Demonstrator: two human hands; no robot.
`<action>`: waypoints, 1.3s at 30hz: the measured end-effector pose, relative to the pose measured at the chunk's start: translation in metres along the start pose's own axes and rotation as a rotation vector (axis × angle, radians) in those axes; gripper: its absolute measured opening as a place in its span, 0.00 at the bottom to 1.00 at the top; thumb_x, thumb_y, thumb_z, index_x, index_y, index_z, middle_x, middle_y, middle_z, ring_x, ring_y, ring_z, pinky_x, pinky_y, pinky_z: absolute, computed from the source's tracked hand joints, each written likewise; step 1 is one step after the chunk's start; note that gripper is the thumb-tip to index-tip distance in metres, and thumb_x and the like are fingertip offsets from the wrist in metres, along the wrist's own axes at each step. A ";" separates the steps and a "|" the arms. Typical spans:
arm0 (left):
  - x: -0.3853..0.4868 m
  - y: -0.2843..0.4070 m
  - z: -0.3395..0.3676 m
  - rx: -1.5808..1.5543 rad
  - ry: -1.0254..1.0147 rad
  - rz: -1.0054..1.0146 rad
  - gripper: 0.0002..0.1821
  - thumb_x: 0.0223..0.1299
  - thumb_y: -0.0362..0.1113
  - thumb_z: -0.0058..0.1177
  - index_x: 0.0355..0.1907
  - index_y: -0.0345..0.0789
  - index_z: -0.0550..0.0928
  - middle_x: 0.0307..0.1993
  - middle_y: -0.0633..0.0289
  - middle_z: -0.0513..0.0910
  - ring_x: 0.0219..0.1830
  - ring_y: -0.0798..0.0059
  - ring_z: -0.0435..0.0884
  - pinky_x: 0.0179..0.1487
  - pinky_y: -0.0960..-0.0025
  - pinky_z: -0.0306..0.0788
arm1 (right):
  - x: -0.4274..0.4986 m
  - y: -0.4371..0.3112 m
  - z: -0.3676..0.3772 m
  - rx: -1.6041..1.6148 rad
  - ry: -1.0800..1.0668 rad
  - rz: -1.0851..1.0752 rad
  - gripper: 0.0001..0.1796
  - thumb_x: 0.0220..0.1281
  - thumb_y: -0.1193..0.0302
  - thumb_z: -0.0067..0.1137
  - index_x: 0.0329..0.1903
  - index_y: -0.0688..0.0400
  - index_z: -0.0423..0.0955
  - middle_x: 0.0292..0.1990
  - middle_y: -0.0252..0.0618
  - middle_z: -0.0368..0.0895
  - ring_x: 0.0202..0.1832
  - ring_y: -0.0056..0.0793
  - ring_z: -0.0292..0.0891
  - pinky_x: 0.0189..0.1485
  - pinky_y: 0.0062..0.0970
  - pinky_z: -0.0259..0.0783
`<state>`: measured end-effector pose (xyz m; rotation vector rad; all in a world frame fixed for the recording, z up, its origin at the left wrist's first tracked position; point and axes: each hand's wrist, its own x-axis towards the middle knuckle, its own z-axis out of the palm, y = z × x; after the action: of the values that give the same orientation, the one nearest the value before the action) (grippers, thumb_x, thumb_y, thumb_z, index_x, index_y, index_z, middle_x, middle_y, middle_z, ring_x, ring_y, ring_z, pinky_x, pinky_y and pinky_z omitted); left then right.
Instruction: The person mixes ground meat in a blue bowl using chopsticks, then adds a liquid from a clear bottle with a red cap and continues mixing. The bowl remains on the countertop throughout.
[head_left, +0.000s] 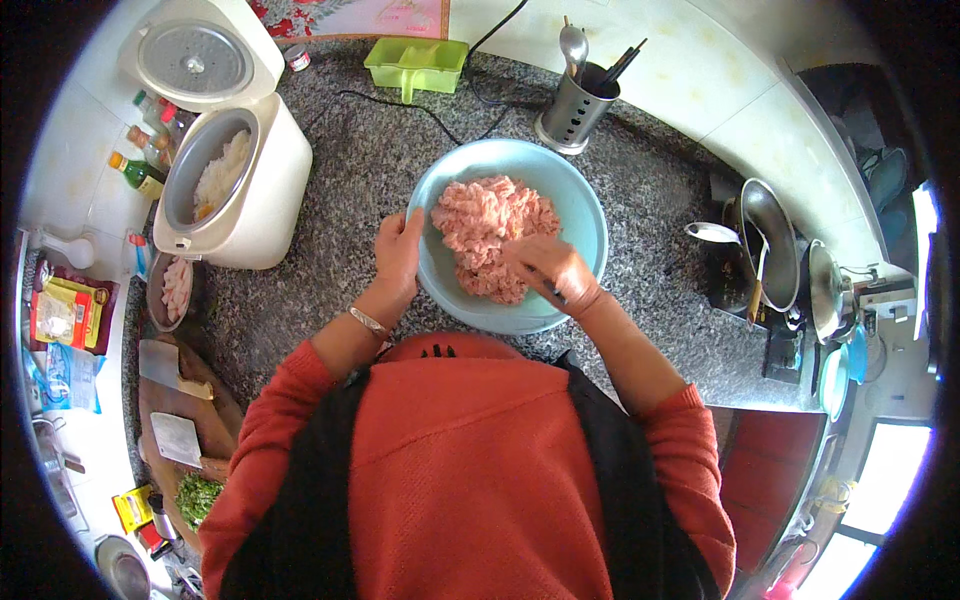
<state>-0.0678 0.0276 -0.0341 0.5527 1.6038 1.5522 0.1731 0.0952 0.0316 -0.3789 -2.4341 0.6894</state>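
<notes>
A light blue bowl (589, 225) stands on the speckled granite worktop in front of me, with a mound of pink minced meat (491, 225) in it. My left hand (399, 251) grips the bowl's left rim, the thumb along the edge; a silver bangle (367, 322) circles that wrist. Inside the bowl, at the right of the meat, is my right hand (555, 270), its curled fingers touching the mince. Whether those fingers close on any meat is hidden.
A rice cooker (281, 202) with its lid up holds rice at left. Below it are a dish of pale pieces (176, 292), two cleavers (176, 439) and chopped greens (196, 499). A utensil holder (574, 112) and green container (416, 71) stand behind; a wok (772, 255) sits right.
</notes>
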 end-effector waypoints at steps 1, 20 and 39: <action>0.001 -0.002 -0.001 0.036 -0.005 0.028 0.14 0.65 0.45 0.52 0.35 0.34 0.76 0.29 0.67 0.76 0.30 0.82 0.72 0.34 0.74 0.68 | 0.000 0.000 -0.006 0.007 0.015 0.054 0.12 0.54 0.80 0.58 0.43 0.62 0.77 0.40 0.45 0.81 0.42 0.41 0.78 0.44 0.32 0.74; -0.010 0.038 0.023 -0.363 -0.164 -0.055 0.13 0.66 0.39 0.50 0.42 0.30 0.76 0.38 0.64 0.78 0.38 0.79 0.77 0.43 0.71 0.73 | -0.027 -0.037 -0.008 1.008 0.453 0.898 0.14 0.67 0.69 0.51 0.43 0.70 0.75 0.39 0.49 0.82 0.36 0.34 0.82 0.41 0.28 0.80; -0.016 0.052 0.028 -0.153 -0.185 0.185 0.13 0.64 0.36 0.53 0.47 0.30 0.78 0.36 0.69 0.78 0.37 0.86 0.72 0.43 0.80 0.68 | -0.053 0.016 -0.080 0.320 0.245 0.788 0.10 0.64 0.72 0.56 0.43 0.66 0.78 0.39 0.43 0.83 0.40 0.27 0.81 0.47 0.23 0.76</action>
<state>-0.0486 0.0394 0.0221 0.7538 1.3128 1.6898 0.2643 0.1181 0.0547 -1.2314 -1.8535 1.2456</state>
